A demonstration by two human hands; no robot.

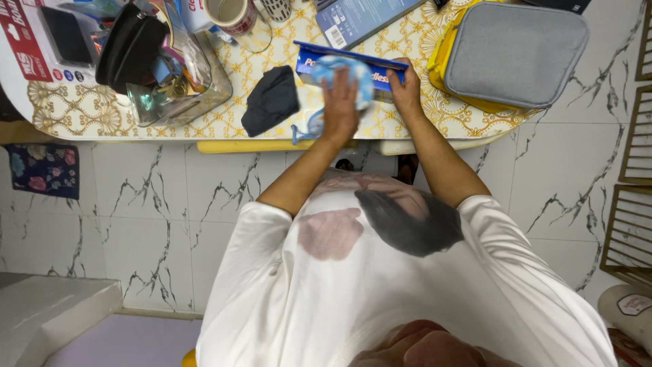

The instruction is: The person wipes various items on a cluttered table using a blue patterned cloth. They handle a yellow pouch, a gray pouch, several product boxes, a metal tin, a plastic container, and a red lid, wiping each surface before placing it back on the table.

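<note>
Shirt (407, 292): white, worn by the person.
Left hand (339, 102): pressed blue cloth (346, 71) onto blue box (309, 58).
Right hand (406, 87): gripped the box's end.

Looking like a home rm: marble-look floor tiles (163, 197) showing, patterned cloth covering cluttered tabletop (204, 126), household bits piling up.

One head-worn view (the only one) looks steeply down — close over the table (435, 115).
</note>
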